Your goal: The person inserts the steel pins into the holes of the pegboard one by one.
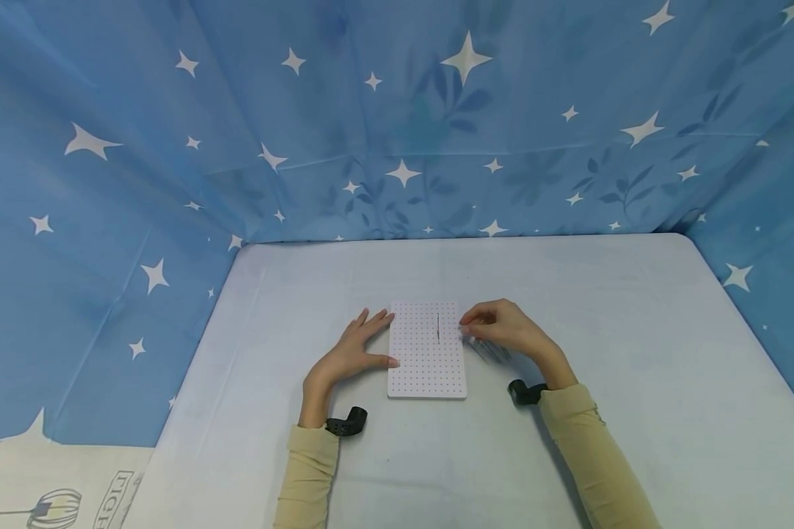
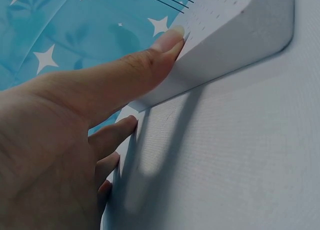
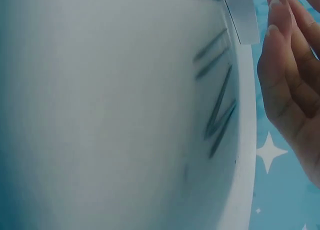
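A white pegboard with rows of small holes lies on the table. Three thin dark pins stick up from it in the left wrist view; from the head they look like one dark line. My left hand is spread along the board's left side, its thumb pressing the edge. At the right edge my right hand hovers with fingertips drawn together; whether a pin is between them is hidden. Several loose metal pins lie on the table below that hand.
The white table extends around the board on all sides. A blue curtain with white stars hangs behind and beside it. Both wrists wear a black camera.
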The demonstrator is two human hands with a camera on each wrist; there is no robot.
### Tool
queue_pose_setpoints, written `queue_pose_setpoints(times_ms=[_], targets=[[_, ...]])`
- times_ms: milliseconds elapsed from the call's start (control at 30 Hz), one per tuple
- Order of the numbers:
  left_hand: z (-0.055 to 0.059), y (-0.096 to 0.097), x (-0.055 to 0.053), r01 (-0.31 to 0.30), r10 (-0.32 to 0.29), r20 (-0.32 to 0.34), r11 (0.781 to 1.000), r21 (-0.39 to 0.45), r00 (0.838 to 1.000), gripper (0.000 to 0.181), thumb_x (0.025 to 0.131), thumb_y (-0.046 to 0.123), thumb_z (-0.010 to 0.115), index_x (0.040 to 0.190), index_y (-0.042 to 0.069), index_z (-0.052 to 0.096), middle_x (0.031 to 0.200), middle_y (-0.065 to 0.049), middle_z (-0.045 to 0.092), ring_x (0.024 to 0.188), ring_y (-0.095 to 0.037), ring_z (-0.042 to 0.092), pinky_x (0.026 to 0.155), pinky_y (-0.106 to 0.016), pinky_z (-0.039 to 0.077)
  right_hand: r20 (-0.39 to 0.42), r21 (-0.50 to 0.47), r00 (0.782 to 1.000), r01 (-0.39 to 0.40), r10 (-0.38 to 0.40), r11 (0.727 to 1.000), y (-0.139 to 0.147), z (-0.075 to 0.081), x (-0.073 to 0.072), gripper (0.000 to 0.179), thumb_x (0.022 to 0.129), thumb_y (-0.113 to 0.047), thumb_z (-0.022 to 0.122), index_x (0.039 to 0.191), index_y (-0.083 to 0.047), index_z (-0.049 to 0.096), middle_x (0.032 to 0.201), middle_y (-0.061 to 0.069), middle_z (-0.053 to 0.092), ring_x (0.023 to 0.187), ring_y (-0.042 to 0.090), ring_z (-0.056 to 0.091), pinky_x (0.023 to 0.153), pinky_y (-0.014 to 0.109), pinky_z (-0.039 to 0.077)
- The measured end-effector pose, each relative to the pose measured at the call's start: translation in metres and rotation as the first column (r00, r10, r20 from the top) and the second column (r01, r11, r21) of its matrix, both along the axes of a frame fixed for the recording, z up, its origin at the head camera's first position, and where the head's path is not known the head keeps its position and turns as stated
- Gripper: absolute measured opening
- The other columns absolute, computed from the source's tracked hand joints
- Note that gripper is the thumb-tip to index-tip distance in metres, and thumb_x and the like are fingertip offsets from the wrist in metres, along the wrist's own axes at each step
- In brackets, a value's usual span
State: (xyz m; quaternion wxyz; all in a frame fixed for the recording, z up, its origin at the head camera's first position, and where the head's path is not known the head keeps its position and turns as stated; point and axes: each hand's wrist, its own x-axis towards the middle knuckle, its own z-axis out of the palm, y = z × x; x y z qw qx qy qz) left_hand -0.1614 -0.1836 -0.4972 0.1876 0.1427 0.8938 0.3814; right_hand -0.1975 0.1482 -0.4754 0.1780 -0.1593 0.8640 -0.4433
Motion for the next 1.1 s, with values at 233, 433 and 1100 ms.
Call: queue_pose_setpoints(times_ms=[233, 433, 1100], targets=[[0.001, -0.001, 0.000, 0.001, -0.001, -0.010, 1.000, -0.016, 1.000, 0.093, 0.085, 0.040, 0.083, 0.162, 0.018, 0.035, 0.171, -0.003, 0.023, 0.161, -0.031, -0.002, 0.128, -0.059, 0.001, -0.025, 0.035, 0.999, 0.034, -0.033, 0.999, 0.008, 0.000, 0.000, 0.017, 0.094, -0.015, 0.071, 0.107, -0.005, 0.077, 0.091, 0.008, 0.073, 0.073, 0.021, 0.064, 0.065, 0.030, 0.052], [0.000, 0.000, 0.001, -0.006, 0.005, -0.012, 1.000, -0.018, 1.000, 0.093, 0.085, 0.039, 0.083, 0.162, 0.018, 0.036, 0.171, -0.003, 0.023, 0.161, -0.031, -0.001, 0.128, -0.060, 0.001, -0.027, 0.085, 0.998, 0.059, -0.057, 0.995, 0.015, -0.002, -0.001, 0.015, 0.095, -0.016, 0.071, 0.104, -0.005, 0.076, 0.089, 0.008, 0.072, 0.073, 0.018, 0.063, 0.066, 0.029, 0.053], [-0.003, 0.000, 0.000, -0.003, 0.003, -0.006, 1.000, -0.012, 1.000, 0.094, 0.085, 0.042, 0.083, 0.162, 0.020, 0.035, 0.172, 0.000, 0.021, 0.161, -0.028, -0.002, 0.129, -0.056, -0.001, 0.016, 0.171, 0.993, 0.115, -0.120, 0.979, 0.034, 0.005, 0.000, 0.017, 0.095, -0.015, 0.070, 0.100, 0.000, 0.075, 0.085, 0.009, 0.070, 0.074, 0.017, 0.062, 0.066, 0.028, 0.053]])
